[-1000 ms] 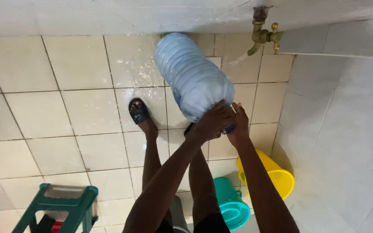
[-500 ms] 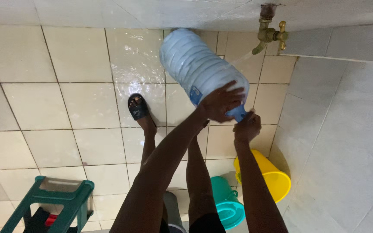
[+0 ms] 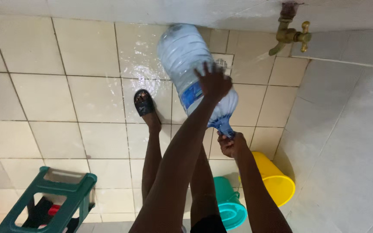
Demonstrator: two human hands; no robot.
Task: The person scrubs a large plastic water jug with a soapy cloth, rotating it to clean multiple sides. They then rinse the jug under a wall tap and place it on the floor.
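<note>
A large clear-blue water bottle (image 3: pixel 182 56) with a blue label band hangs tilted over the wet tiled floor, its base pointing away from me and its neck towards me. My left hand (image 3: pixel 214 82) is spread over the bottle's body near the shoulder. My right hand (image 3: pixel 232 146) is closed around the neck at the lower end. My legs are below, one foot in a black sandal (image 3: pixel 144 103) on the wet tiles.
A brass tap (image 3: pixel 288 36) sticks out of the wall at the upper right. A floor drain grate (image 3: pixel 222 64) lies behind the bottle. A yellow bucket (image 3: pixel 277 181) and a teal bucket (image 3: pixel 229 207) stand by my right leg. A green plastic stool (image 3: pixel 50 198) is at lower left.
My left hand has slid from the neck up onto the bottle's body. My right hand has stayed at the neck, and the bottle has swung further out over the floor.
</note>
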